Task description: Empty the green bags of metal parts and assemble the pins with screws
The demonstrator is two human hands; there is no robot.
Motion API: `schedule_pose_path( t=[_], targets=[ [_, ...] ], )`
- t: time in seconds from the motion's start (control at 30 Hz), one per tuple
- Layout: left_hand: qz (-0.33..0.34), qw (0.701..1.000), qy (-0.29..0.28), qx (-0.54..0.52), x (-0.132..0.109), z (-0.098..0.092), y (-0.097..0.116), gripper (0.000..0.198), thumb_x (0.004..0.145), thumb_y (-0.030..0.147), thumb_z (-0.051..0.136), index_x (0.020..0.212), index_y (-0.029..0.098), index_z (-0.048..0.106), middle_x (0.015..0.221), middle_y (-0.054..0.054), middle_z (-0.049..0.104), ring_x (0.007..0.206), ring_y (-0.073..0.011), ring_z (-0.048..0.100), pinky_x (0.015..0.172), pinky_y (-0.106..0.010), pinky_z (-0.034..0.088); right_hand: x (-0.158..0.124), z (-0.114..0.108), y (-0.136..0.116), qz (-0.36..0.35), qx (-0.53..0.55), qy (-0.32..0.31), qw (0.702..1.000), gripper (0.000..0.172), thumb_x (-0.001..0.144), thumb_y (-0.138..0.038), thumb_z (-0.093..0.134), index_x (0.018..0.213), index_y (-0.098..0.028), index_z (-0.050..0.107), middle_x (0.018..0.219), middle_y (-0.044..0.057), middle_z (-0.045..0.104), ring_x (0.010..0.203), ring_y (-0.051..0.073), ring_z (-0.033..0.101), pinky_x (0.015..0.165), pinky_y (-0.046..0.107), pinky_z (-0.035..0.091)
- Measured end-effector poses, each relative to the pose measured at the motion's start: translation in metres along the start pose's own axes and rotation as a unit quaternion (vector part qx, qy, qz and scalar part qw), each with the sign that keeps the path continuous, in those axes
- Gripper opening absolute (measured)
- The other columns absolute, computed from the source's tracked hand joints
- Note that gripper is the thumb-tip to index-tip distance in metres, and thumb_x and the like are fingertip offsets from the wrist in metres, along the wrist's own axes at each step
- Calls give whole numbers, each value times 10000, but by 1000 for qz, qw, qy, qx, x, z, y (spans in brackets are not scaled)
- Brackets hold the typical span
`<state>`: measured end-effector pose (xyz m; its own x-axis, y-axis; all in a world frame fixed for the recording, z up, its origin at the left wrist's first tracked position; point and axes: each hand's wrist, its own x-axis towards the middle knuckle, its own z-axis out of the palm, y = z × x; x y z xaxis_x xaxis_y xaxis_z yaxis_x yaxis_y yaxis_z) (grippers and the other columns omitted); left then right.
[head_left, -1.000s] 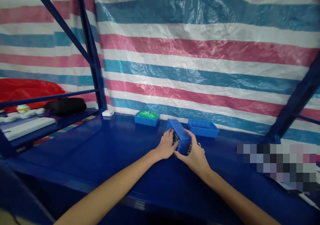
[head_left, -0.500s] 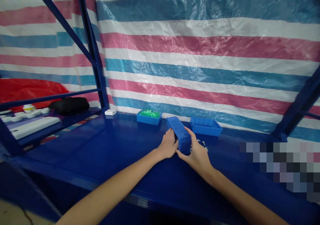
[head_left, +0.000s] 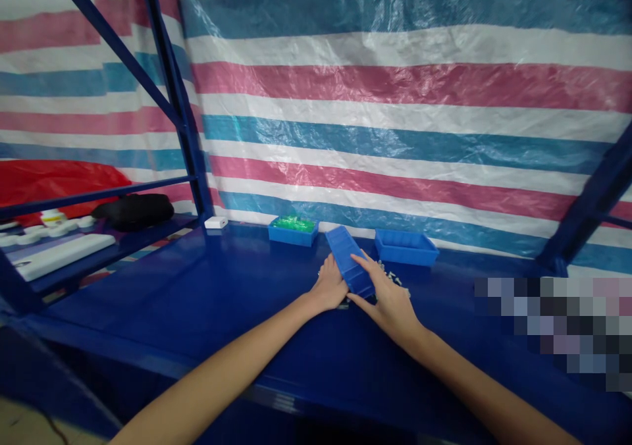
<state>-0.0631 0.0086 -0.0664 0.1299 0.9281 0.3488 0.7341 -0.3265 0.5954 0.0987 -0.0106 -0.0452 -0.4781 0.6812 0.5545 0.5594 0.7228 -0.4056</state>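
Observation:
A blue plastic bin (head_left: 349, 261) is tipped over in the middle of the blue tabletop, its ribbed underside facing me. My right hand (head_left: 388, 300) grips its right side, fingers across the underside and thumb at the near end. Against the bin's left side rests my left hand (head_left: 330, 287), its fingers stretched out low over the tabletop; its fingertips are partly hidden. Small pale metallic-looking pieces (head_left: 394, 278) lie loose on the table just right of the bin, too small to name. A few more show by my left hand.
Along the back stand a blue bin of green pieces (head_left: 293, 230), another blue bin (head_left: 406, 246) and a small white box (head_left: 216, 223). Blue frame posts (head_left: 180, 116) rise at both sides. The left shelf holds a black pouch (head_left: 141, 210) and white items.
The held bin has tilted further over, showing more of its underside. My right fingers have shifted onto that underside, and more loose pieces show on the table around it.

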Motion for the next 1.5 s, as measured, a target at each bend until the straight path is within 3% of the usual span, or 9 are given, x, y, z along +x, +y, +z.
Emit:
schedule_pose_path(
  t=[0.1,0.3,0.5,0.63,0.77,0.9,1.03,1.2,1.5],
  targets=[
    [-22,999,-17,22,0,2,-1,576,829,486,359,1338,220,310,1300,-142,369,1193,-336,338,1010,-531,229,1,-1,-2,2,4,-5,1000,575,774,-290,565,1314,-321,367,1447,0,299,1171,256,493,850,369,501],
    [-27,998,27,43,0,1,3,512,854,470,327,1288,201,352,1294,-122,383,1215,-286,314,1005,-469,262,3,-3,4,25,52,32,998,479,737,-275,597,1193,-279,451,1376,39,417,1180,244,486,893,363,470],
    [-43,993,81,69,7,-7,3,409,885,436,287,1149,180,467,1135,-96,525,1089,-244,440,937,-414,331,3,-1,15,8,94,39,995,475,747,-304,591,1190,-268,421,1322,50,466,1143,231,517,900,367,463],
    [-60,988,112,83,14,-13,-9,386,894,371,306,1200,181,445,1205,-88,528,1135,-223,443,951,-370,326,3,0,20,-2,96,55,994,502,744,-324,594,1206,-262,409,1298,66,478,1130,242,525,882,370,472],
    [-71,989,73,107,17,-17,-18,369,883,346,354,1201,199,471,1153,-73,583,1095,-215,502,897,-347,366,5,1,20,-18,107,85,991,488,741,-332,594,1190,-258,417,1275,79,489,1115,242,537,874,364,477],
    [-51,987,44,145,18,-21,-18,305,874,319,372,1062,190,574,1065,-74,618,1040,-222,530,852,-340,381,8,-1,13,-22,119,112,986,465,727,-313,603,1158,-248,441,1281,82,485,1153,233,507,912,367,451],
    [-26,983,24,181,20,-26,-16,303,874,308,367,1014,177,602,1019,-79,622,991,-217,545,801,-317,397,7,-6,4,-28,125,104,986,473,724,-279,603,1169,-247,446,1330,71,452,1182,215,482,952,367,422],
    [10,970,30,240,28,-29,-20,352,869,331,327,1003,167,608,970,-87,629,933,-227,563,747,-312,417,6,-14,4,-39,129,104,985,518,715,-278,614,1200,-239,436,1327,51,462,1214,192,448,966,335,415],
    [24,971,34,237,36,-27,-29,385,812,393,319,949,183,610,908,-78,626,886,-243,567,723,-324,434,6,-23,9,-13,138,105,985,563,716,-338,617,1229,-251,403,1339,33,445,1204,187,454,949,347,430]
  ],
)
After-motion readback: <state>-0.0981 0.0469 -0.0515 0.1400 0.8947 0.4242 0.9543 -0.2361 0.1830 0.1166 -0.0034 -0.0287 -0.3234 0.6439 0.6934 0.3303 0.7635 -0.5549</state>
